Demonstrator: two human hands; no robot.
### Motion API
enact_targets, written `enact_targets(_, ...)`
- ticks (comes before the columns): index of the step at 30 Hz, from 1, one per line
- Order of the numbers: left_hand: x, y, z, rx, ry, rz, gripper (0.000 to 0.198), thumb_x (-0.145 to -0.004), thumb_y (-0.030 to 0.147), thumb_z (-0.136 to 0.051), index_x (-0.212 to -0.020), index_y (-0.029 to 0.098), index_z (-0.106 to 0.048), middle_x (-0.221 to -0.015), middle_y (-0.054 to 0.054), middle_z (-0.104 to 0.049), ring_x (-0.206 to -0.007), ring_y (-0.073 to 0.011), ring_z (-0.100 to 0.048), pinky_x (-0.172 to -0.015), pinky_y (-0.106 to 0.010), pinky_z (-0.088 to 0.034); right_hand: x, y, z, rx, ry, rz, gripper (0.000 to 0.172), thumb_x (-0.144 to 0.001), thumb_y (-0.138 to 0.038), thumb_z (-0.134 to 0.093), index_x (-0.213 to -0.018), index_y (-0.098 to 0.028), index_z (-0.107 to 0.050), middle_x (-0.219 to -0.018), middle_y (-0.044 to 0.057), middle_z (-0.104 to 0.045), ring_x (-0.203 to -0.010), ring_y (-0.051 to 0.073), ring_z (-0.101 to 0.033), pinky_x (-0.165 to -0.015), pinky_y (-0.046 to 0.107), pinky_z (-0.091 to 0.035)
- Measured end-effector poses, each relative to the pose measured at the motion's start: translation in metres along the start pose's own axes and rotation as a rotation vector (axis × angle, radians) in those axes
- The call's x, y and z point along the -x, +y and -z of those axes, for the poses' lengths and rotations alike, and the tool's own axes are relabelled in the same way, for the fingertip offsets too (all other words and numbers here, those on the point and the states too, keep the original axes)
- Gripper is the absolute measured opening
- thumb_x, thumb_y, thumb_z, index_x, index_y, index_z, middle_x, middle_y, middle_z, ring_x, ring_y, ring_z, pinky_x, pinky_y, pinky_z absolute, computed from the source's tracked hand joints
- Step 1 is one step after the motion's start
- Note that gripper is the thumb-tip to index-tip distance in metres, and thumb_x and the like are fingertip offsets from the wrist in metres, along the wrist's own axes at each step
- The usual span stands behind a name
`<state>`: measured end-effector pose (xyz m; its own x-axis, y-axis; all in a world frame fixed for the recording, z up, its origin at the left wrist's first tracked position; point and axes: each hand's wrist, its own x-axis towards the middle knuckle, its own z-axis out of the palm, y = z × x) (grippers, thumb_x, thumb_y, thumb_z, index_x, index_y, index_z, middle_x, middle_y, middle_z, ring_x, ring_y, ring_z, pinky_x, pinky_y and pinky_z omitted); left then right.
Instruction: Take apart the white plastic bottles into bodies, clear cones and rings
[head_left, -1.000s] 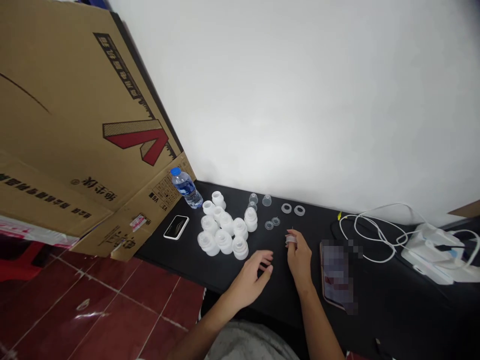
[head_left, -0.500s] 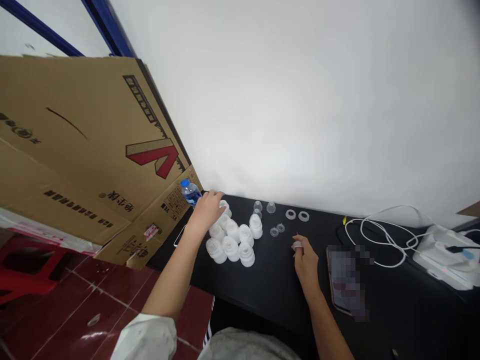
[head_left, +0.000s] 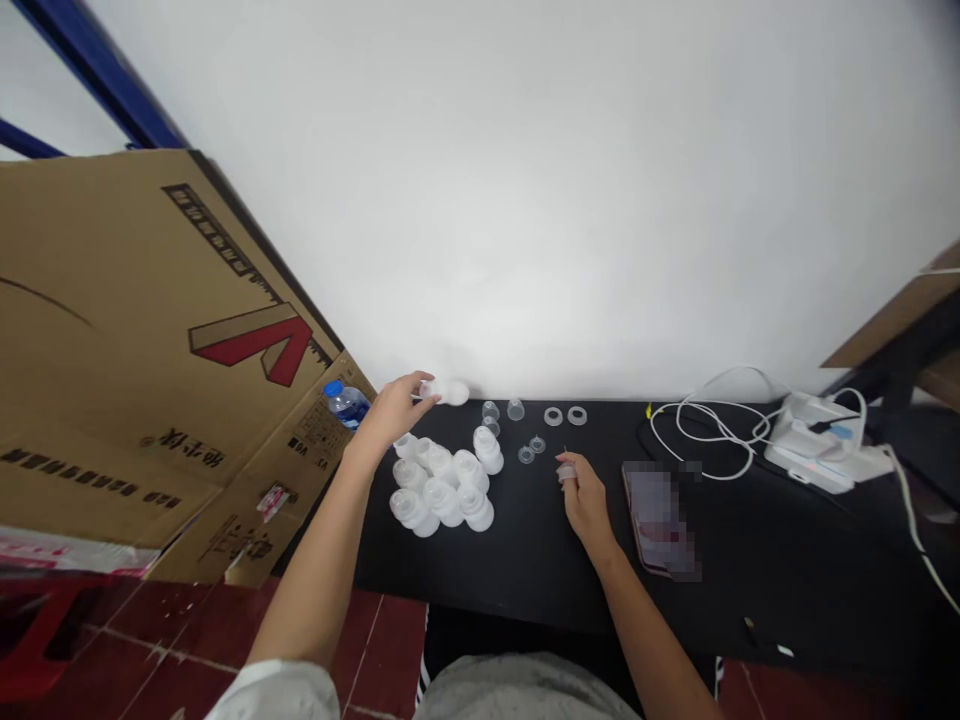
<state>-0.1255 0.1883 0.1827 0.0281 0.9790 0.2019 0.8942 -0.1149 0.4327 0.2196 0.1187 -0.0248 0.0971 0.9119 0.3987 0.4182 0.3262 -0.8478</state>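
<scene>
My left hand (head_left: 401, 405) is closed around one end of a small white plastic bottle (head_left: 454, 392), held on its side near the wall. Just below it, a cluster of similar small white bottles (head_left: 442, 500) stands on the black table, several topped with clear domed caps. My right hand (head_left: 585, 500) pinches a small translucent ring-shaped piece (head_left: 566, 471) between thumb and fingers; a thin tip pokes up from it. Between the hands lie clear domed caps (head_left: 515, 409), two small clear silicone discs (head_left: 526, 455) and two white rings (head_left: 577, 416).
A phone (head_left: 660, 520) lies right of my right hand. White cables (head_left: 712, 440) and a white power strip (head_left: 817, 440) are farther right. A blue-capped water bottle (head_left: 346, 404) stands by a large cardboard box (head_left: 150, 380) at the left. A white wall rises behind the table.
My left hand has lifted a white bottle out of the back of the cluster toward the wall. The right hand keeps its pinch. The whole view has shifted slightly to the right.
</scene>
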Motion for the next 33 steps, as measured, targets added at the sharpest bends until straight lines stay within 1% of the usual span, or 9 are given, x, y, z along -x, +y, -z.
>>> enact_targets(2, 0.025, 0.020, -0.002, 0.230, 0.236, -0.078, 0.042, -0.097, 0.047, -0.076, -0.131, 0.023, -0.070, -0.110, -0.007, -0.079, -0.100, -0.0252, -0.077, -0.092, -0.039, -0.063, 0.003, -0.004, 0.002, -0.038, -0.020, 0.006, 0.035, -0.099, -0.026, -0.044, -0.123, -0.022, -0.071, -0.116, 0.009, -0.076, -0.102, 0.026, -0.073, -0.096, 0.041, -0.058)
enact_targets(4, 0.057, 0.046, -0.010, 0.377, 0.339, -0.133, 0.040, -0.099, 0.049, -0.074, -0.130, 0.023, -0.070, -0.113, -0.007, -0.079, -0.101, -0.0251, -0.076, -0.087, -0.039, -0.064, 0.006, -0.007, 0.002, -0.106, -0.044, -0.003, 0.037, -0.099, -0.028, -0.045, -0.126, -0.023, -0.070, -0.113, 0.008, -0.075, -0.098, 0.025, -0.072, -0.093, 0.040, -0.059)
enact_targets(9, 0.118, 0.112, -0.052, 0.401, 0.141, -0.272, 0.036, -0.106, 0.041, -0.068, -0.141, 0.030, -0.071, -0.131, -0.009, -0.074, -0.112, -0.0271, -0.073, -0.099, -0.044, -0.062, 0.007, -0.011, -0.001, -0.435, -0.036, -0.193, 0.052, -0.105, -0.062, -0.039, -0.121, -0.022, -0.069, -0.079, 0.002, -0.069, -0.059, 0.020, -0.063, -0.055, 0.032, -0.054)
enact_targets(14, 0.123, 0.140, -0.114, 0.537, 0.066, -0.280, 0.041, -0.110, 0.041, -0.060, -0.150, 0.030, -0.062, -0.138, -0.013, -0.069, -0.126, -0.0291, -0.070, -0.106, -0.045, -0.061, 0.002, -0.025, 0.000, -0.607, -0.057, -0.375, 0.056, -0.102, -0.075, -0.046, -0.108, -0.024, -0.067, -0.058, -0.004, -0.061, -0.044, 0.019, -0.060, -0.042, 0.028, -0.050)
enact_targets(17, 0.118, 0.147, -0.157, 0.726, 0.138, -0.149, 0.049, -0.110, 0.046, -0.060, -0.155, 0.027, -0.052, -0.150, -0.016, -0.062, -0.133, -0.0289, -0.068, -0.106, -0.044, -0.062, 0.000, -0.028, 0.000, -0.703, -0.046, -0.411, 0.055, -0.101, -0.075, -0.048, -0.098, -0.023, -0.066, -0.054, -0.004, -0.058, -0.040, 0.017, -0.056, -0.036, 0.027, -0.047)
enact_targets(22, 0.121, 0.150, -0.209, 0.927, 0.186, 0.006, 0.062, -0.104, 0.052, -0.071, -0.153, 0.023, -0.047, -0.143, -0.017, -0.069, -0.134, -0.0303, -0.070, -0.116, -0.049, -0.056, 0.001, -0.020, -0.005, -0.681, -0.057, -0.430, 0.058, -0.099, -0.080, -0.051, -0.085, -0.024, -0.059, -0.053, -0.006, -0.052, -0.038, 0.014, -0.047, -0.032, 0.024, -0.035)
enact_targets(25, 0.130, 0.135, -0.220, 0.916, 0.173, 0.060, 0.066, -0.106, 0.055, -0.066, -0.159, 0.023, -0.043, -0.149, -0.019, -0.066, -0.135, -0.0319, -0.070, -0.114, -0.050, -0.057, 0.003, -0.016, -0.007, -0.579, -0.120, -0.389, 0.054, -0.101, -0.075, -0.053, -0.087, -0.024, -0.062, -0.053, -0.007, -0.050, -0.039, 0.013, -0.043, -0.035, 0.023, -0.031)
enact_targets(29, 0.149, 0.108, -0.224, 0.837, 0.136, 0.040, 0.065, -0.109, 0.056, -0.058, -0.164, 0.025, -0.042, -0.167, -0.019, -0.051, -0.158, -0.0339, -0.049, -0.129, -0.053, -0.042, 0.000, -0.015, -0.006, -0.596, -0.099, -0.346, 0.048, -0.103, -0.066, -0.052, -0.103, -0.022, -0.073, -0.073, -0.001, -0.067, -0.052, 0.015, -0.055, -0.044, 0.024, -0.039)
enact_targets(33, 0.164, 0.096, -0.234, 0.921, 0.050, 0.041, 0.064, -0.109, 0.058, -0.058, -0.162, 0.024, -0.046, -0.153, -0.019, -0.065, -0.143, -0.0340, -0.064, -0.119, -0.050, -0.052, -0.006, -0.015, -0.004, -0.721, -0.014, -0.375, 0.041, -0.096, -0.059, -0.070, -0.114, -0.022, -0.072, -0.096, 0.006, -0.080, -0.074, 0.020, -0.072, -0.062, 0.029, -0.056)
